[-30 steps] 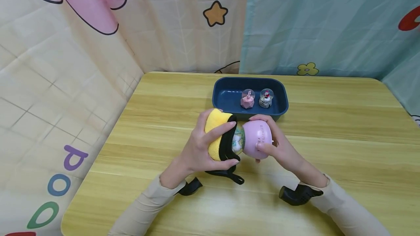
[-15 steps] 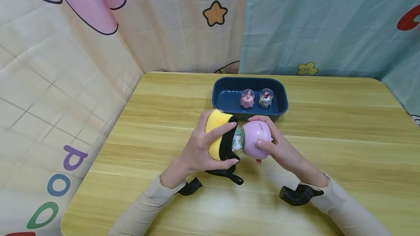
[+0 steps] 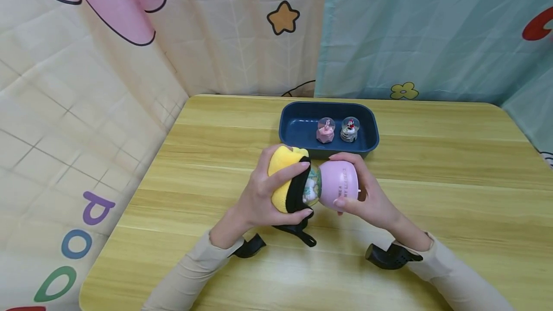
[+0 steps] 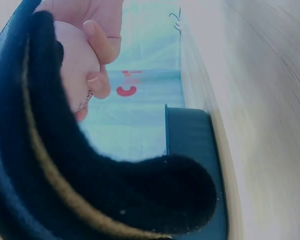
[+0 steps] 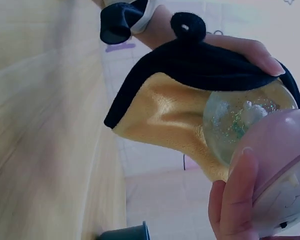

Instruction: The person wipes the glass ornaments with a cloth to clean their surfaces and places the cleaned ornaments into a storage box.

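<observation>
In the head view, a snow globe with a lilac base [image 3: 337, 179] lies sideways above the table. My left hand [image 3: 258, 193] grips a yellow cloth with black trim [image 3: 281, 181], wrapped over the far side of the glass dome [image 3: 313, 187]. My right hand [image 3: 375, 200] holds the base, thumb on its near side. Raised lettering marks the base. In the right wrist view, glitter and a small white figure show inside the dome [image 5: 240, 117], and the cloth [image 5: 162, 107] touches it. The cloth's dark trim [image 4: 45, 100] fills much of the left wrist view.
Behind the hands, a dark blue tray [image 3: 298, 131] stands on the wooden table [image 3: 207, 167]. It contains a small pink-based snow globe [image 3: 326, 131] and a small snow globe with a red-and-white figure [image 3: 350, 130]. Printed curtains hang behind the table.
The lettering on the lilac base has turned, and my right thumb sits lower on it. The cloth has shifted slightly left over the dome, and its dangling black loop has swung a little.
</observation>
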Motion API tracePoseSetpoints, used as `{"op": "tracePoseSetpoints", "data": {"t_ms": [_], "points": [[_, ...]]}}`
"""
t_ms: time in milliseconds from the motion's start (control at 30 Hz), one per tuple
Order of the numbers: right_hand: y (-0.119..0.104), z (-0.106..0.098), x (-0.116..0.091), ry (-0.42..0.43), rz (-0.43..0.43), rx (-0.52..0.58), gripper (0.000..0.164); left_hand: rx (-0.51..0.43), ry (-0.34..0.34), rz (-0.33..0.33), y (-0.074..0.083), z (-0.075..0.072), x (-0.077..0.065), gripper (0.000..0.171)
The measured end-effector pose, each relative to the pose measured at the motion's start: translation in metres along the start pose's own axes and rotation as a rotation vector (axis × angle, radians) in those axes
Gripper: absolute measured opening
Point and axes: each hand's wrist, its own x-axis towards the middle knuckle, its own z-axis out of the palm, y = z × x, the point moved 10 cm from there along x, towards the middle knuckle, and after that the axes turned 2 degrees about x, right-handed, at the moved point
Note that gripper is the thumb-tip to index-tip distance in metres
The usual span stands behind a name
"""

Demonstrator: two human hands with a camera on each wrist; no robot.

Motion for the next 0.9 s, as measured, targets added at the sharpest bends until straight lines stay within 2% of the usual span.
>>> {"op": "tracePoseSetpoints", "data": {"t_ms": [300,533,900], "points": [[-0.016,-0.005,-0.002,0.027,-0.237,-0.069,0.074,-0.002,-0.007,0.013,0.001,0.001,0.001,0.075],[-0.032,-0.003,-0.003,0.025,-0.477,-0.094,0.068,-0.008,0.004,0.018,0.002,0.000,0.002,0.074],[-0.051,0.001,-0.011,0.033,-0.758,-0.385,0.061,-0.040,0.003,0.015,0.000,0.002,0.001,0.065]]}}
